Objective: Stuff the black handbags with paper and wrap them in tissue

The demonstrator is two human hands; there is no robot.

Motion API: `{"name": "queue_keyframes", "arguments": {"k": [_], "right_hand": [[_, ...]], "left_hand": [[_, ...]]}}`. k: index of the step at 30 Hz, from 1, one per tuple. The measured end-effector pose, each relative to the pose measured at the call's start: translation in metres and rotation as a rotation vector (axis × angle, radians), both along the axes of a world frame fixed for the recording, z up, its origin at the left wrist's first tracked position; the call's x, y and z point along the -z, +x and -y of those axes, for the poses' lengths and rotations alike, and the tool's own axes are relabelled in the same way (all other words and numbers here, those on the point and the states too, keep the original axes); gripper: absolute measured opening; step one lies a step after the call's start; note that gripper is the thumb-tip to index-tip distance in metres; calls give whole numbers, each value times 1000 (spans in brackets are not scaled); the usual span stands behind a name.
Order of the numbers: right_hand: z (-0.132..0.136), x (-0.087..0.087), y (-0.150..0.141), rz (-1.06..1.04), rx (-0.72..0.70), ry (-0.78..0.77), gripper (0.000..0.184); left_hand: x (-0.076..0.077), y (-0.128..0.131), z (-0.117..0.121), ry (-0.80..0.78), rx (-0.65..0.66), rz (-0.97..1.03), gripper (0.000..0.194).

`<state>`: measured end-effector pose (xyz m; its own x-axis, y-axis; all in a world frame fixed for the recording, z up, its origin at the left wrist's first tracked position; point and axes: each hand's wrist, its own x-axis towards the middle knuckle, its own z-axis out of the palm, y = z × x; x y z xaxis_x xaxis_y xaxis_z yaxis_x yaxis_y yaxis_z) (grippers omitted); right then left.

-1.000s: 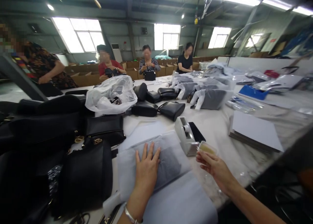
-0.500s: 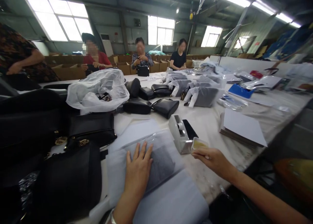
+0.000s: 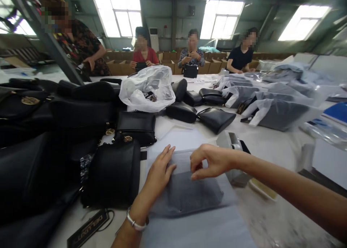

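My left hand [image 3: 159,168] lies flat, fingers stretched, on the top left of a grey bag wrapped in thin white paper [image 3: 189,195] in front of me. My right hand [image 3: 210,161] hovers just above the wrap's upper edge, thumb and fingers pinched together; what they hold is too small to make out. Behind my right wrist stands a grey tape dispenser [image 3: 232,141]. A small clear box with a yellow inside [image 3: 264,189] lies on the table under my right forearm.
Black handbags [image 3: 114,175] crowd the left side, with a loose tag [image 3: 86,230] near the edge. A white plastic bag [image 3: 148,87] and small black bags [image 3: 215,119] lie mid-table. Wrapped grey bags [image 3: 279,112] are at right. Several people [image 3: 191,56] work across the table.
My right hand left the yellow box by the tape dispenser and moved left, over the wrapped bag, now pinched. My left hand stayed flat on the wrap. The view swung left.
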<state>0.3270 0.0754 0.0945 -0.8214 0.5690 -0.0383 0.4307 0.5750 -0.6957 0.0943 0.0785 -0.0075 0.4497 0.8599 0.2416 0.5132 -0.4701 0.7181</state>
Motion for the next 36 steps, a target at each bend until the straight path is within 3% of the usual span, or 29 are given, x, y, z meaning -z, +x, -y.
{"name": "queue_keyframes", "arguments": {"k": [4,8,13,17,19,22,24,26,28,30,33,36], "right_hand": [[-50,16,-22,184,-54,24,27],[-82,23,-40,384,-113,141,25],[-90,15,-61,637,-170,377,29],[-92,11,-69,697,-148,520,42],[-99,15,-65,719,-66,479,57],[-114,28,-47,685,28,118,64],[-121,37,-29,624,131,-66,54],[-121,42,-10,597,319,-9,37],[-108,43,5,575,506,168,25],[-79,42,13,449,588,303,23],[-14,46,15,157,618,458,25],[56,64,9,78,531,573,36]], "left_hand": [[2,-9,-13,-103,45,128,61],[1,-13,-20,-199,49,201,65],[3,-15,-21,-229,46,242,69],[4,-16,-20,-244,33,250,71],[2,-16,-19,-253,38,257,70],[-1,-15,-18,-252,43,261,68],[-2,-14,-18,-252,42,261,68],[-2,-14,-17,-239,37,251,69],[-2,-13,-15,-195,31,213,66],[-4,-9,-10,-85,-17,140,56],[-10,4,2,164,-151,-9,43],[-14,22,12,335,-90,-204,40]]}}
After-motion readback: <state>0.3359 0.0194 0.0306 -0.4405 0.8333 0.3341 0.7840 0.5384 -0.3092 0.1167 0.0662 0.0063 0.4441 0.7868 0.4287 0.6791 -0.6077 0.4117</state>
